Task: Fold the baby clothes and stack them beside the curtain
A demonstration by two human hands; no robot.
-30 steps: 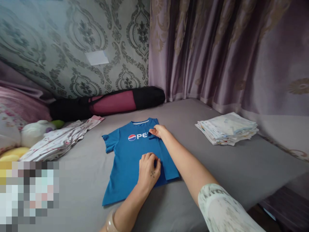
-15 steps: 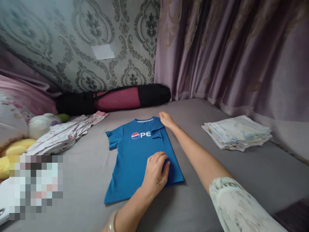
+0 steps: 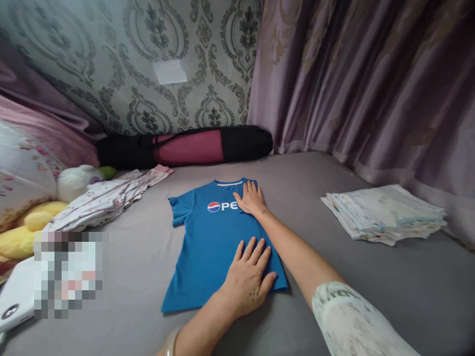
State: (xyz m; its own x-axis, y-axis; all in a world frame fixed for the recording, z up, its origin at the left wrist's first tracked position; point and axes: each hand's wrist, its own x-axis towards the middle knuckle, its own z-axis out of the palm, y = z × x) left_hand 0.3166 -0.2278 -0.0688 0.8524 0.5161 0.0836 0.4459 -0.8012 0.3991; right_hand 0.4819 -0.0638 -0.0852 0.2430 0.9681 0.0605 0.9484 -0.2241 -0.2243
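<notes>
Blue T-shirt [image 3: 208,257], short-slvd., laid front up mid-surface on a grey bed [image 3: 129,277], well apart from far & right edges; collar toward far edge, hem toward near side. Fabric plain, mostly smooth, w/ a few soft creases; pale tape lines the back of the round neck. Chest print = round red, white & blue logo plus white caps, "PE" legible, remainder covered. Sleeve toward the bed's left edge spread out, its cuff slightly rumpled; opp. sleeve folded in over the chest, mostly beneath R hand [image 3: 250,198], so this side runs nearly straight, shoulder to hem. R hand open, palm down, resting on the folded part nr. the neck; L hand [image 3: 249,277] likewise open, fingers spread, flat on the lower front nr. the hem. Nr. right edge: stack of folded white cloths [image 3: 386,212], sides uneven. Along far edge: long black & maroon bag [image 3: 189,147]. Toward left edge: white printed clothing [image 3: 104,199], pink at one end, beside a yellow plush toy [image 3: 18,242].
</notes>
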